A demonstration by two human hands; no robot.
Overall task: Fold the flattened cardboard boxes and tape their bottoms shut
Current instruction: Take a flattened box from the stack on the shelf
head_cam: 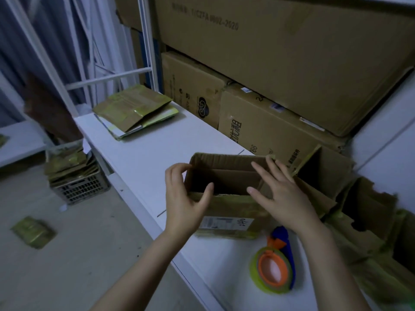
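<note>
The left hand (186, 198) grips the near left corner of the brown cardboard box (229, 207), with the thumb hooked over the near rim and the fingers curled round the left wall. The right hand (280, 194) is spread, fingers straight, lying against the box's right side and holding nothing. The box stands at the centre of the frame on the white bench (143, 158), squared up and open side up, with flaps folded across its floor inside. Its underside is hidden, so I judge it folded but cannot tell whether it is taped. It looks worn, with greenish old tape along the rims and a white printed label (226, 222) on the near wall. Near it, at lower right, the yellow-green tape roll on an orange-and-blue dispenser (272, 272) lies untouched. At the right edge stand several erected brown boxes (325, 169). At upper left a stack of flattened cardboard boxes (134, 111) waits, so much work remains.
</note>
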